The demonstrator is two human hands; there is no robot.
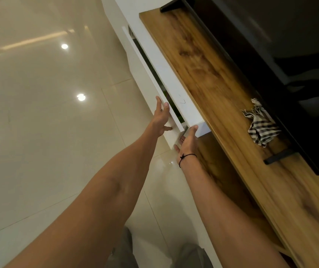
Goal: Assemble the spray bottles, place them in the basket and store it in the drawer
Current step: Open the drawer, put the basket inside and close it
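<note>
Mid-frame, left hand and right hand lie open-palmed, released, against the stiff, smooth drawer front; press its face.

Dim, warm indoor lighting: ceiling lamps mirror as bright glare spots on the glossy floor, wide-angle distortion bends the edges, and slight motion blur softens the desk.

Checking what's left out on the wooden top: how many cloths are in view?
1: a checked cloth lies crumpled on the wooden top, beside the black TV base. Others may be hidden elsewhere.
</note>
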